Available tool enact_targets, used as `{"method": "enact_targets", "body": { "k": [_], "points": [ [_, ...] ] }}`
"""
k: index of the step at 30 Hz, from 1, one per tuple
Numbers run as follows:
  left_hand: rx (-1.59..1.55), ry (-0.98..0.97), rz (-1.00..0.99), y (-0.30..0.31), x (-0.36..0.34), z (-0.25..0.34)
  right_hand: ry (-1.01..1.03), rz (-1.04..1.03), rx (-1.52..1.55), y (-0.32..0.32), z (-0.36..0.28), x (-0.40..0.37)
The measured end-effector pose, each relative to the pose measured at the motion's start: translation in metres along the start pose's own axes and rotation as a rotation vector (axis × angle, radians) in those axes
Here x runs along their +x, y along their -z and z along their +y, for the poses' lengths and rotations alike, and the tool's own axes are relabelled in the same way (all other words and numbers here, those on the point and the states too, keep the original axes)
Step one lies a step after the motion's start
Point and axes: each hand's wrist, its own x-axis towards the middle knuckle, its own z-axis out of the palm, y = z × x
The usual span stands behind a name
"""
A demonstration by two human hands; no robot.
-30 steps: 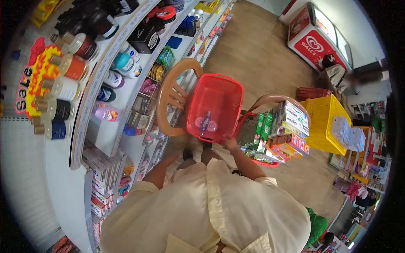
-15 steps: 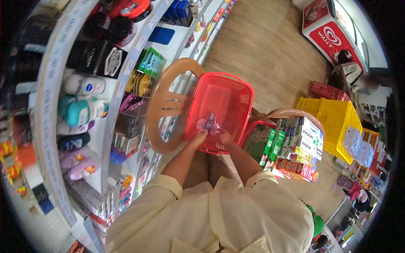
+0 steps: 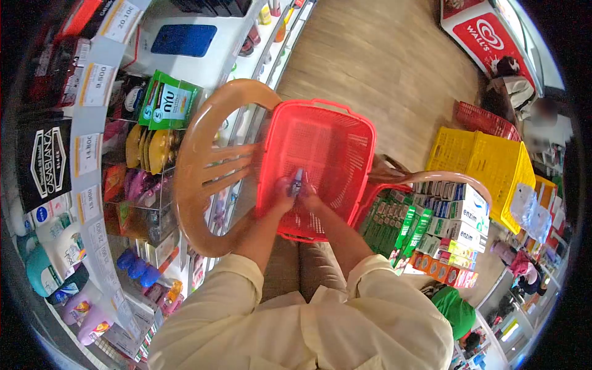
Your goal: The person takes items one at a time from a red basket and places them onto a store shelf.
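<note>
A red plastic basket (image 3: pixel 320 126) sits on a brown plastic chair (image 3: pixel 192 179) in front of me. Both forearms reach over its near rim. Inside, my left hand (image 3: pixel 284 195) and my right hand (image 3: pixel 309 200) are close together, their fingers closed around small, slim objects (image 3: pixel 298 175) with dark, whitish and purplish parts. Blur and the fingers hide what kind these are. The rest of the basket's floor shows bare red mesh.
Shelves with deodorants, price tags and green packs (image 3: pixel 168 102) line my left. On the right, another chair (image 3: pixel 459 180) carries a red basket of toothpaste boxes (image 3: pixel 467 213). Yellow crates (image 3: pixel 475 163), an ice-cream freezer (image 3: pixel 484 40) and a person in green (image 3: pixel 454 311) are farther right.
My hands have drawn closer together around the small objects, which show less between them now. The view has shifted, so the shelf goods on the left appear farther left.
</note>
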Motion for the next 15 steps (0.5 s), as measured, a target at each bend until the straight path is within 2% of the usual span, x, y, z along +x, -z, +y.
{"method": "enact_targets", "body": {
  "k": [3,4,5,6,8,10,12,13,14,15],
  "points": [
    [0.112,-0.021,0.014,0.0,-0.004,-0.013,-0.042,0.03,-0.073,0.001,0.005,-0.011],
    [0.113,-0.019,0.015,0.003,-0.005,-0.014,-0.084,0.051,-0.207,-0.002,-0.004,-0.016],
    [0.068,-0.008,-0.095,0.008,-0.004,-0.013,-0.122,0.071,-0.341,-0.007,-0.014,-0.02],
    [0.023,0.0,-0.203,0.012,-0.001,-0.011,-0.115,0.068,-0.342,-0.014,-0.028,-0.021],
    [-0.01,-0.004,-0.2,0.022,-0.007,0.006,-0.377,0.114,-0.223,-0.028,-0.054,-0.026],
    [-0.045,-0.009,-0.193,0.035,-0.012,0.033,-0.3,0.063,-0.293,-0.024,-0.051,-0.029],
    [-0.026,0.173,-0.336,0.05,-0.019,0.063,-0.223,0.006,-0.365,-0.018,-0.051,-0.033],
    [-0.025,0.169,-0.323,0.057,-0.023,0.077,-0.166,-0.063,-0.22,-0.018,-0.055,-0.037],
    [-0.147,0.251,-0.375,0.064,-0.027,0.092,-0.111,-0.133,-0.074,-0.018,-0.058,-0.04],
    [-0.269,0.332,-0.426,0.071,-0.031,0.102,-0.106,-0.148,-0.076,-0.014,-0.055,-0.041]
  ]
}}
